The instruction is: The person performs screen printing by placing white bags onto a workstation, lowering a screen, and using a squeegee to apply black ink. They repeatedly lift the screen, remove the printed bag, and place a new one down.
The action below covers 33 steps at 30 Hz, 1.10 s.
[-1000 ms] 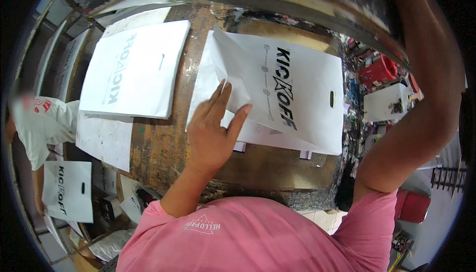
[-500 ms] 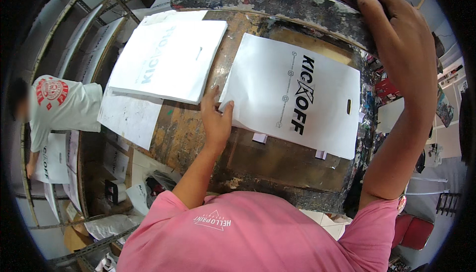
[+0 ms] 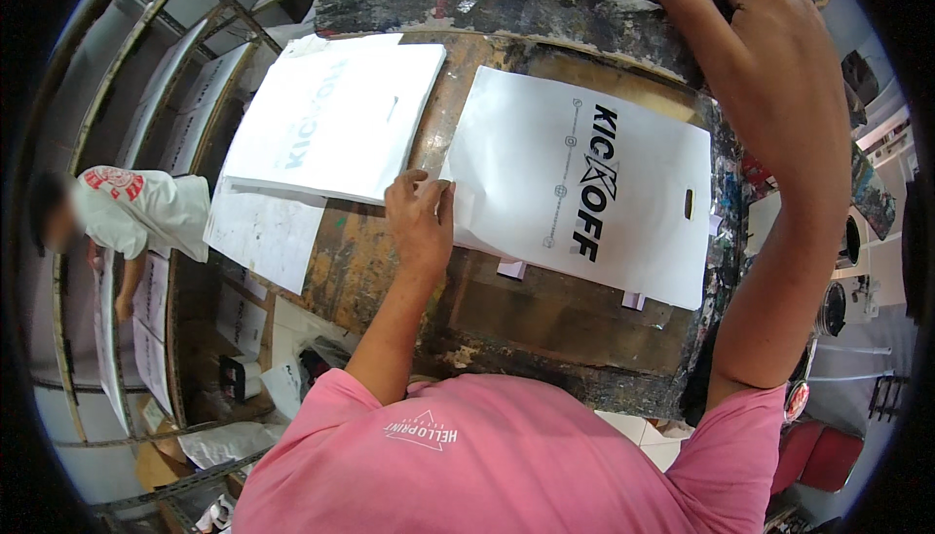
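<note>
A white flat bag (image 3: pixel 506 164) with bold black lettering and a die-cut handle slot lies on the worn wooden work board (image 3: pixel 360 256). My left hand (image 3: pixel 421 227) is closed at the bag's left edge, thumb and fingers pinching it, and the bag there lifts slightly. At the upper right, my right hand (image 3: pixel 769 57) curls over the end of a raised, ink-stained wooden frame (image 3: pixel 506 18); its fingertips are partly hidden. Left of the printed bag sits a stack of white bags (image 3: pixel 360 134), their top face showing faint lettering.
A white sheet (image 3: pixel 268 237) lies under the stack. On the left, a co-worker in a white shirt (image 3: pixel 146 208) reaches to a metal drying rack (image 3: pixel 58 320) holding printed bags. Small pale tabs (image 3: pixel 633 300) stick out beneath the printed bag. A red chair (image 3: pixel 818 456) stands lower right.
My left fingers have closed on the bag's edge. My right hand and the raised frame have shifted slightly left in the view. The co-worker's printed bag has gone into the rack.
</note>
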Motion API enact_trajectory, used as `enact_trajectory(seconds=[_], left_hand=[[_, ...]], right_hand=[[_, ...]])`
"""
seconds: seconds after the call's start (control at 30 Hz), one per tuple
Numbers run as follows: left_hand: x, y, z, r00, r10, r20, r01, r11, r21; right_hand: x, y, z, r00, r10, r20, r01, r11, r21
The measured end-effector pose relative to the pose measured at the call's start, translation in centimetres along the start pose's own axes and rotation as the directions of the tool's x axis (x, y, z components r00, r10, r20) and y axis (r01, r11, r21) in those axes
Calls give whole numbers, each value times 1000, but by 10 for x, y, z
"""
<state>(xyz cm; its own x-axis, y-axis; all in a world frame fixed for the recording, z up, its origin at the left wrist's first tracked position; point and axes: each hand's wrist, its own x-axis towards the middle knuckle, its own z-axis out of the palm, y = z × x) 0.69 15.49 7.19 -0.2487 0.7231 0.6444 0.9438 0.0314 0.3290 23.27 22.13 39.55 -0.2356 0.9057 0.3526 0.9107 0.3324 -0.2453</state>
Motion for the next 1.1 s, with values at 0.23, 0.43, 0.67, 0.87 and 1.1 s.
enact_trajectory(seconds=[0.23, 0.43, 0.67, 0.87, 1.1], left_hand=[[9, 10, 7, 957, -187, 220, 253, 912, -324], [60, 31, 0, 906, -322, 276, 424, 707, -567], [60, -13, -27, 846, -476, 240, 508, 583, -634], [49, -92, -48, 765, -575, 291, 611, 504, -611], [60, -241, -93, 719, -633, 287, 685, 575, -447]], right_hand=[[-4, 25, 13, 975, -166, -148, 161, 986, -45], [3, 46, 20, 955, -215, -205, 199, 975, -97], [7, 68, 37, 916, -276, -290, 226, 955, -193], [10, 84, 37, 900, -315, -303, 227, 929, -293], [-3, 62, 37, 919, -282, -276, 201, 936, -288]])
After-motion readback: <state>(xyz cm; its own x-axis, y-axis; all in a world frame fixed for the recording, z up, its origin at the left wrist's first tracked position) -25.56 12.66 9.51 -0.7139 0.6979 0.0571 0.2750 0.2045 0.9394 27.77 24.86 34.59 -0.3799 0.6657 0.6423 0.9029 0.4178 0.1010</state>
